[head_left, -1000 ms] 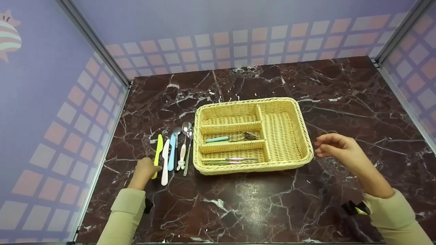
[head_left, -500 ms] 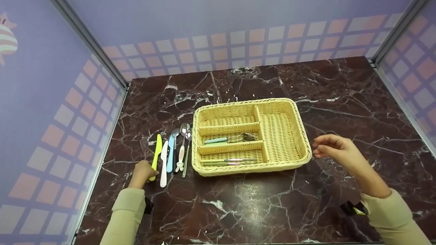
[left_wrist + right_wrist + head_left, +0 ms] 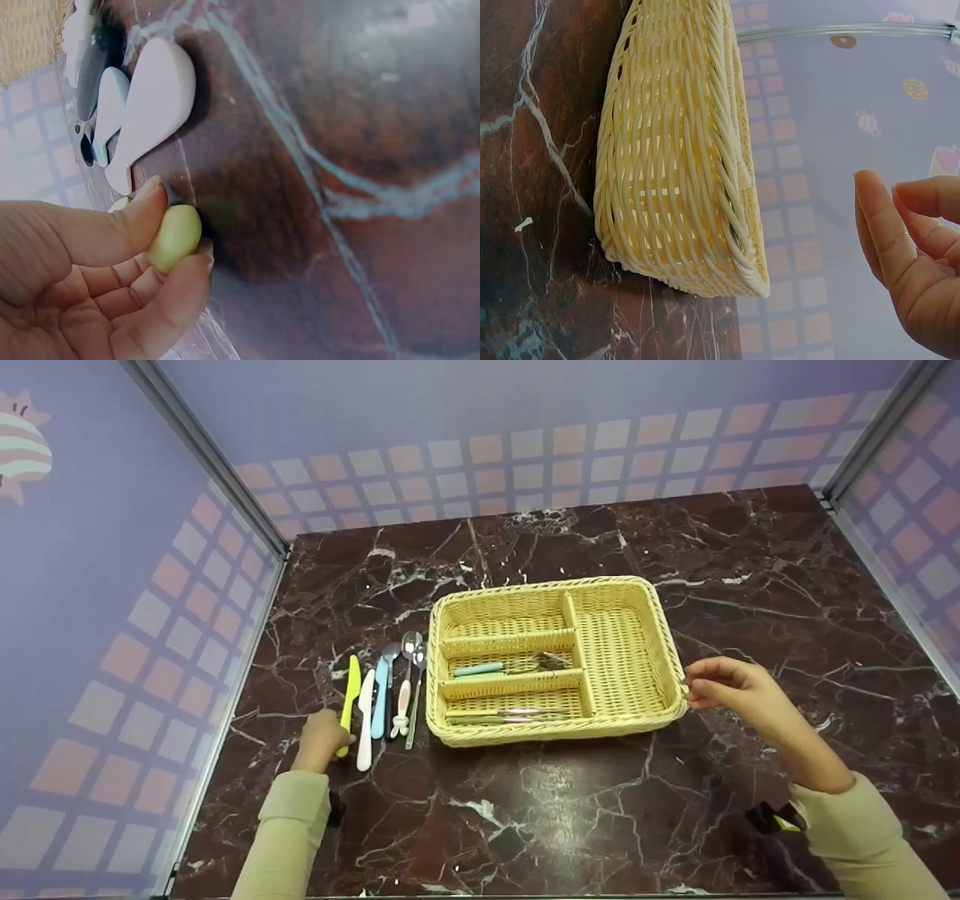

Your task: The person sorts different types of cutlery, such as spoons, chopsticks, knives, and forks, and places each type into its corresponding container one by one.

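Note:
My left hand pinches the handle end of a yellow-green knife between thumb and fingers; in the left wrist view the handle's rounded end pokes out of the grip. Just right of it lies a white knife, then a light blue-handled piece of cutlery, a rabbit-handled spoon and a slim metal spoon. At the right end of the woven basket, my right hand holds nothing, its fingers loosely bent; in the right wrist view they are apart from the basket wall.
The basket has several compartments. Blue- and green-handled cutlery lies in the middle left one, and slim pieces with shiny shafts in the front one. Patterned walls enclose the dark marble table at the back and sides.
My left fingers have closed round the lower handle of the yellow-green knife. The right hand has come slightly left, nearer the basket's rim. The basket's contents look the same.

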The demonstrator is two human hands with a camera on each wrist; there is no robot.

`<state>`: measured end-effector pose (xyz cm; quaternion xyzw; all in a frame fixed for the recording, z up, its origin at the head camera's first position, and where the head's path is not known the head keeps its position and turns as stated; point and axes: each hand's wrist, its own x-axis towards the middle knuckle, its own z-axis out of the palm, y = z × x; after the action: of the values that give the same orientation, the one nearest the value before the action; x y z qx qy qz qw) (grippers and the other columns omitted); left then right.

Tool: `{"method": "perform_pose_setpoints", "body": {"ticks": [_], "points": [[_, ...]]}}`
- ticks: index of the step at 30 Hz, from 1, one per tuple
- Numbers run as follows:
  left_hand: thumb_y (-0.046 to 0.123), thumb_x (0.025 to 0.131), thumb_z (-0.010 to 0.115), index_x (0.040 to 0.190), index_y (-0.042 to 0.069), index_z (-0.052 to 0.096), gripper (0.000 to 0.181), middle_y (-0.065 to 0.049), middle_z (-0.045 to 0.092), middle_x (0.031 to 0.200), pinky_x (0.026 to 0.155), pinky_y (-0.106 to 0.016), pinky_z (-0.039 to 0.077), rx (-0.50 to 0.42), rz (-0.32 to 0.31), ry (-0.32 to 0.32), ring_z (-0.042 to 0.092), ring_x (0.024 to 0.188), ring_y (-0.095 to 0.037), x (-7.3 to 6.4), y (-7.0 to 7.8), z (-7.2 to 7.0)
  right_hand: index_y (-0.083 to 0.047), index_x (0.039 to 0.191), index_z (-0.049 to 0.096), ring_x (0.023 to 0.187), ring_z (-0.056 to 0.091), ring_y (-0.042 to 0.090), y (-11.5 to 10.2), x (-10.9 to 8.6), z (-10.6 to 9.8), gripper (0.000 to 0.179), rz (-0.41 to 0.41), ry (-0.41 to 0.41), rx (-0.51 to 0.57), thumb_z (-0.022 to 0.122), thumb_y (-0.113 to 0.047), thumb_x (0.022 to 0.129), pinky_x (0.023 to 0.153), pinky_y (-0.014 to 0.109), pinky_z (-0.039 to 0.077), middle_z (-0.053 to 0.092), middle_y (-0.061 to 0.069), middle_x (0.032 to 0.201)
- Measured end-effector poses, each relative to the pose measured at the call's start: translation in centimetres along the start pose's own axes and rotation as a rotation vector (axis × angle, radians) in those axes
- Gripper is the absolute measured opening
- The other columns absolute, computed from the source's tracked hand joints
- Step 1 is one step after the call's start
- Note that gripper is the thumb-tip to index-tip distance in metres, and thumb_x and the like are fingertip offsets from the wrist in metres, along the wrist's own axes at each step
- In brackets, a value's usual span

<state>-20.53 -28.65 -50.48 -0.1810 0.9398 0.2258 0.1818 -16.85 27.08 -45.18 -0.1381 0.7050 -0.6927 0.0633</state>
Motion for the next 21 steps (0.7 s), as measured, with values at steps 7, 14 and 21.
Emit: {"method": "perform_pose_setpoints", "body": {"ticks": [7,14,21], "points": [[0.004,0.084,0.062,0.087,-0.011,0.056,0.017,-0.012,0.051,0.072,0.053,-0.028,0.055,-0.261,0.011,-0.065,0.058,0.049,-0.012,0.5,-0.5,-1.4,0.002,0.098,0.06,0.073,0.066,0.013,-0.4,0.1,0.2,0.012,0.045,0.003,-0.035,0.054,0.004,0.088,0.065,0.027,0.056,0.066,0.002,0.085],[0.002,0.079,0.068,0.098,-0.012,0.058,0.026,-0.019,0.063,0.082,0.053,-0.024,0.055,-0.489,0.327,0.129,0.058,0.054,-0.006,-1.8,5.0,-2.6,-0.006,0.097,0.061,0.074,0.065,0.008,-1.5,1.9,2.0,0.014,0.069,-0.016,-0.104,0.055,0.002,0.087,0.067,0.022,0.055,0.066,-0.005,0.085],[-0.004,0.078,0.065,0.102,-0.011,0.057,0.027,-0.022,0.063,0.093,0.068,-0.036,0.056,-0.843,0.528,-0.093,0.063,0.068,-0.015,-7.1,14.4,-0.8,0.011,0.102,0.058,0.081,0.064,0.01,-2.5,4.4,6.9,0.019,0.048,0.059,-0.062,0.057,0.006,0.084,0.076,0.023,0.053,0.065,-0.008,0.086]]}}
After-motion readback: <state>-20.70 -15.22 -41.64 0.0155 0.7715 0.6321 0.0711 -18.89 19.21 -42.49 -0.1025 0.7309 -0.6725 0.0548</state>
